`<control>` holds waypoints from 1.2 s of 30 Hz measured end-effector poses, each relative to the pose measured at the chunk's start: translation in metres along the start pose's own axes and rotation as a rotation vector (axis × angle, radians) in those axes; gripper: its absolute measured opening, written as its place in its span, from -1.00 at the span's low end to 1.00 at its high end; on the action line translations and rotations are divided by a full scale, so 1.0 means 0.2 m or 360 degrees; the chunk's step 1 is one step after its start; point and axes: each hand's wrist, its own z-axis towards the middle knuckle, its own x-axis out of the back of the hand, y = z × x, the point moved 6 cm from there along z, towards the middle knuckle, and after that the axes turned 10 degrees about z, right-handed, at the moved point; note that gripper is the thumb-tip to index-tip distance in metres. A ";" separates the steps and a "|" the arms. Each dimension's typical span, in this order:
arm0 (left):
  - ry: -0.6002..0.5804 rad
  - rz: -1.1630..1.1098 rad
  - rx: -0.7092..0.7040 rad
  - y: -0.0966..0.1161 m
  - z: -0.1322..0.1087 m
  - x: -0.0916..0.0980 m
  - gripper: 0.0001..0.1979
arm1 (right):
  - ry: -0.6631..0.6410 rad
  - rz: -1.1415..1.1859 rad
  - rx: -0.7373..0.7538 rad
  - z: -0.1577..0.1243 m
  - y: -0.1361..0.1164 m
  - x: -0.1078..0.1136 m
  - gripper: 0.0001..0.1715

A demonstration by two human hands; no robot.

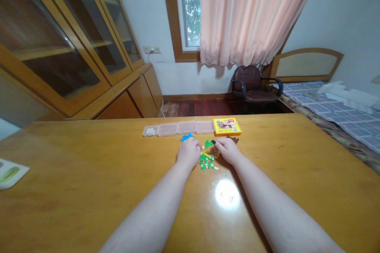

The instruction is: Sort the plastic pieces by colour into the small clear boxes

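My left hand point(189, 152) is curled with its fingertips down at the left side of a pile of small green, yellow and cream building bricks point(206, 161); anything within its fingers is hidden. Across the pile, my right hand point(228, 150) has its fingers drawn together in a pinch. A small dark spot shows at its fingertips, too small to identify. Between the hands, a little farther off, sits a smaller heap of green bricks point(208, 143). Blue bricks point(187, 137) lie just beyond my left hand, and brown bricks point(233, 139) lie partly behind my right hand.
Several clear plastic trays point(168, 129) stand in a row along the table's far edge, with a yellow box point(227, 127) at their right end. A white object point(12, 174) lies at the far left of the wooden table point(89, 182). Beyond stands an office chair point(252, 85).
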 end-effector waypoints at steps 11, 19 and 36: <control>-0.0139 0.0102 -0.0053 0.01 0.00 -0.03 -0.70 | -0.0148 0.0167 0.0212 -0.01 -0.06 -0.02 -0.45; -0.0022 -0.0025 -0.0160 0.04 -0.01 0.00 -0.71 | -0.0261 0.0182 0.0221 -0.01 -0.07 -0.05 -0.36; -0.0019 -0.0067 -0.0251 0.06 -0.02 0.02 -0.73 | -0.0306 0.0321 0.0153 -0.02 -0.06 -0.06 -0.35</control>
